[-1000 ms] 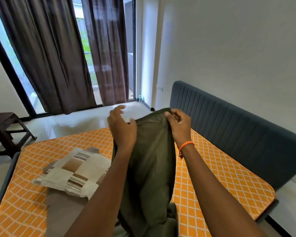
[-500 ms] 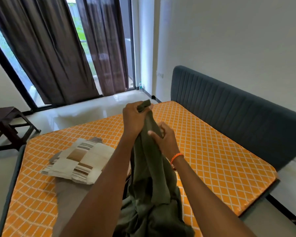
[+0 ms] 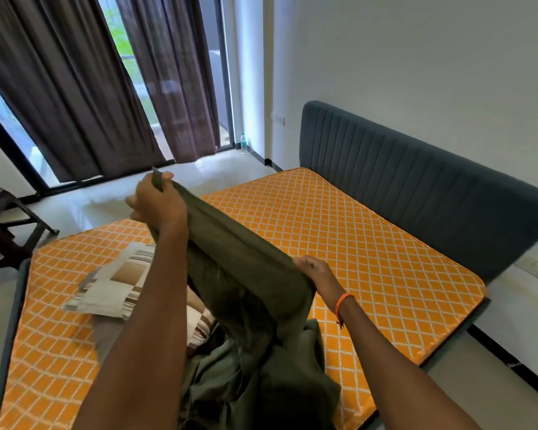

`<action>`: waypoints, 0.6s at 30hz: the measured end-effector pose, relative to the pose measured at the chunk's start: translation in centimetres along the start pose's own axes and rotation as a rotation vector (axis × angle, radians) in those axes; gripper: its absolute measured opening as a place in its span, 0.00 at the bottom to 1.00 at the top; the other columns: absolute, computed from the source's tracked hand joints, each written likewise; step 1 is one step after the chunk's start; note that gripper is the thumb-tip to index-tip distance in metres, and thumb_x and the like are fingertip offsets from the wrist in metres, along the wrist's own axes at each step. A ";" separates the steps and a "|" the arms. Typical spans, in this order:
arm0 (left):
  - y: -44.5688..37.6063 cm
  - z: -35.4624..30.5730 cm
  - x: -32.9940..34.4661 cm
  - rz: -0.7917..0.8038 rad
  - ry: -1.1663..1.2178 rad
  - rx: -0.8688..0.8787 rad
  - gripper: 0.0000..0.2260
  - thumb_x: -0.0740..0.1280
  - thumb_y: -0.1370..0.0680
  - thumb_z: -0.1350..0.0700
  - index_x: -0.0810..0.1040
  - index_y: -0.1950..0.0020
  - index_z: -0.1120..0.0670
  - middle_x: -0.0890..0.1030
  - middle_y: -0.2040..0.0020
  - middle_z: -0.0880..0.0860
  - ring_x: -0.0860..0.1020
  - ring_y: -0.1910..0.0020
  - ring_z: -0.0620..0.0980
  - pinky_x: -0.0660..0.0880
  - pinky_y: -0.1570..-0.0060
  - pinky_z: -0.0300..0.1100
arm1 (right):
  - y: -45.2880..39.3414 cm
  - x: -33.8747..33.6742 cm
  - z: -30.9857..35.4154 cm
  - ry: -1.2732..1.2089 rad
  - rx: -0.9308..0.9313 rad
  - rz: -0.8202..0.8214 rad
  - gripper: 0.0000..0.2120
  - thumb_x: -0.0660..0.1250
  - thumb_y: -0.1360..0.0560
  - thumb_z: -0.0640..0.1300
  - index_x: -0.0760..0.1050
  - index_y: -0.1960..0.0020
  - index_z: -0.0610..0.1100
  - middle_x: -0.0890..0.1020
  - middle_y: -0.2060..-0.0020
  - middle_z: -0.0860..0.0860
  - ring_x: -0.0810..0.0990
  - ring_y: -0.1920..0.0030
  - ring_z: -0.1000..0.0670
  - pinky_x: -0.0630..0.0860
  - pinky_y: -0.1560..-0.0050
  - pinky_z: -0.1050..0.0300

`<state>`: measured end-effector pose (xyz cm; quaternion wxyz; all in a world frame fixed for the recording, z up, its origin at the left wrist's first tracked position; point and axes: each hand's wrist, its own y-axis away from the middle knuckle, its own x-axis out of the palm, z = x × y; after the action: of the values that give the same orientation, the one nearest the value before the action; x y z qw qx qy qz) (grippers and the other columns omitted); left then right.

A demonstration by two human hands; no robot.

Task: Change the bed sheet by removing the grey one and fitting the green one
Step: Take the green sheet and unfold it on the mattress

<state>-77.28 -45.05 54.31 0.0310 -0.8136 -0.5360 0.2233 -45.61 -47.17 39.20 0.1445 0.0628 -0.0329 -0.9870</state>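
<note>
Between my two hands the green sheet (image 3: 246, 274) stretches taut, rest bunched below on the orange mattress (image 3: 370, 243). I see left hand (image 3: 160, 201) gripping one edge up high, right hand (image 3: 319, 274) pinching the edge lower. Left of left arm, striped pillow (image 3: 115, 283) over grey sheet (image 3: 106, 339).

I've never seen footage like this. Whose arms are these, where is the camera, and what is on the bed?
No machine here: a person wears a camera on the head, looking forward and down, so you see their own two arms. The left hand grips a raised edge of the green sheet; the right hand, with an orange wristband, holds the same edge lower down. Below lies a bare orange mattress with a striped pillow on it, and a dark headboard stands behind.
</note>
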 end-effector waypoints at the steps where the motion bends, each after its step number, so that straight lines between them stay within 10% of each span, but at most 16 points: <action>1: -0.4 0.1 -0.4 -0.018 -0.072 0.018 0.07 0.66 0.17 0.55 0.81 0.44 0.45 0.82 0.43 0.52 0.70 0.34 0.60 0.62 0.35 0.56 | -0.2 -0.3 0.8 -0.021 -0.016 -0.023 0.20 0.70 0.19 0.53 0.78 0.58 0.36 0.81 0.60 0.47 0.80 0.59 0.50 0.76 0.56 0.52; 4: 0.2 -0.2 -0.8 0.100 -0.304 0.264 0.15 0.67 0.20 0.58 0.77 0.39 0.39 0.78 0.43 0.53 0.71 0.36 0.63 0.64 0.37 0.61 | -0.8 -0.1 4.5 0.011 -0.167 -0.099 0.15 0.66 0.16 0.44 0.79 0.59 0.38 0.80 0.62 0.49 0.78 0.59 0.53 0.74 0.55 0.57; 7: 3.2 -0.4 0.5 0.596 -0.235 0.565 0.10 0.60 0.18 0.34 0.79 0.42 0.29 0.80 0.46 0.47 0.75 0.39 0.57 0.66 0.34 0.63 | -1.7 2.4 10.0 0.099 -0.389 -0.109 0.11 0.67 0.16 0.43 0.81 0.55 0.39 0.82 0.59 0.47 0.79 0.55 0.53 0.75 0.51 0.58; 10: 7.8 -0.2 1.3 0.939 -0.175 0.599 0.22 0.58 0.20 0.29 0.80 0.58 0.43 0.77 0.56 0.48 0.74 0.48 0.52 0.67 0.39 0.56 | -2.6 4.4 13.9 0.095 -0.524 -0.116 0.09 0.65 0.16 0.40 0.81 0.52 0.38 0.82 0.58 0.47 0.80 0.55 0.53 0.76 0.50 0.61; 13: 9.3 0.3 1.1 0.938 0.044 0.492 0.12 0.69 0.18 0.45 0.78 0.59 0.47 0.78 0.61 0.48 0.76 0.58 0.49 0.70 0.49 0.51 | -3.1 4.6 15.3 0.052 -0.581 -0.119 0.09 0.65 0.17 0.38 0.79 0.53 0.35 0.81 0.59 0.46 0.79 0.56 0.54 0.76 0.51 0.62; 18: 8.9 0.0 1.4 0.724 0.071 0.499 0.11 0.65 0.21 0.51 0.86 0.44 0.45 0.87 0.50 0.45 0.82 0.48 0.51 0.75 0.40 0.61 | -2.4 4.8 11.8 0.108 -0.527 -0.094 0.10 0.75 0.23 0.43 0.77 0.51 0.38 0.78 0.61 0.50 0.76 0.61 0.53 0.74 0.59 0.60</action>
<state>-69.19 -47.60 51.25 0.1648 -0.9236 -0.1448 0.3145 -52.40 -45.67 50.19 0.1112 0.0769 0.2357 -0.9624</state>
